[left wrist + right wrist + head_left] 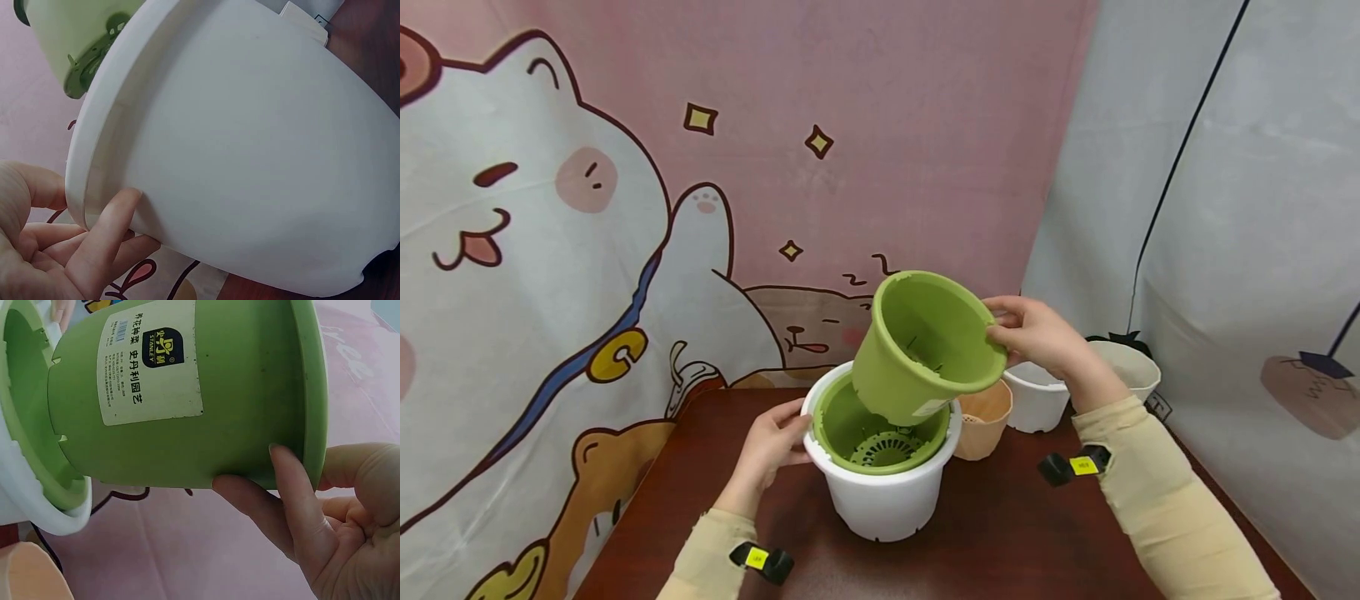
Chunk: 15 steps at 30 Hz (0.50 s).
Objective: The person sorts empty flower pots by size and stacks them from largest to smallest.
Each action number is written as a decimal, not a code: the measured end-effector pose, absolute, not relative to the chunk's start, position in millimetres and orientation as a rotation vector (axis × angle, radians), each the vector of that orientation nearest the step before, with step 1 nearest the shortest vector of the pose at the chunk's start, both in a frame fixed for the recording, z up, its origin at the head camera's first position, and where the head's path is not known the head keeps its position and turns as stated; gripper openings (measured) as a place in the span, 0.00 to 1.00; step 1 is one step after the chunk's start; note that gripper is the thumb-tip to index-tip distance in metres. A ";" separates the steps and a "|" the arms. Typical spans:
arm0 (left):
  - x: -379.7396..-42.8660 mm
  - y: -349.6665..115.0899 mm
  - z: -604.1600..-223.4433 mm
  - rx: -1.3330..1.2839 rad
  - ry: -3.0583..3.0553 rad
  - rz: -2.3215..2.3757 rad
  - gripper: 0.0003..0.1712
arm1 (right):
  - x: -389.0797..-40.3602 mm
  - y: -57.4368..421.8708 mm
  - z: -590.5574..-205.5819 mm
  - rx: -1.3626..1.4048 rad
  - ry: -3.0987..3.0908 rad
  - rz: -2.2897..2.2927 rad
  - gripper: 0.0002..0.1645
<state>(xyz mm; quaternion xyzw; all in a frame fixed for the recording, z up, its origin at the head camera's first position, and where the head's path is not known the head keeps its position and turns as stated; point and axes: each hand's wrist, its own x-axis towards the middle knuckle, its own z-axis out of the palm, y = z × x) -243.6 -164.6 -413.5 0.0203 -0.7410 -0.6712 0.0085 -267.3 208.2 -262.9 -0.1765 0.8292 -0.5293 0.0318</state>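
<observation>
My right hand (pixel 1036 335) grips the rim of a green flower pot (pixel 880 371), raised and tilted with its mouth toward me. In the right wrist view its side carries a white printed label (pixel 125 375), and the fingers lie along the wall under the rim. Below it, a white flower pot (pixel 887 502) stands upright on the table with another green pot (pixel 838 421) nested inside, its slotted bottom visible. The raised pot's base overlaps the nested pot's mouth in the head view. At the white pot's left rim, my left hand (pixel 772 442) pinches the edge between thumb and fingers.
Behind and right of the white pot stand a peach-coloured pot (pixel 981 427), a smaller white pot (pixel 1036 404) and a cream pot (pixel 1131 367). A cartoon-printed cloth (pixel 925 150) hangs behind the dark red table (pixel 1022 533), with a pale cloth along the right.
</observation>
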 end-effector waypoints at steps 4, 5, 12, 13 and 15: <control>-243.2 -164.5 -413.0 0.067 -2.322 -2.089 0.23 | -268.0 202.2 -267.7 -0.535 2.551 -1.611 0.31; -243.1 -164.5 -413.0 0.068 -2.325 -2.085 0.23 | -268.2 200.7 -269.0 -0.535 2.554 -1.604 0.31; -242.6 -164.7 -413.0 0.073 -2.327 -2.082 0.24 | -271.7 188.9 -281.1 -0.563 2.571 -1.554 0.30; -242.5 -164.6 -413.1 0.073 -2.327 -2.081 0.23 | -272.6 187.1 -283.1 -0.572 2.567 -1.550 0.30; -242.5 -164.5 -413.4 0.072 -2.325 -2.086 0.23 | -274.1 183.5 -286.5 -0.586 2.557 -1.538 0.29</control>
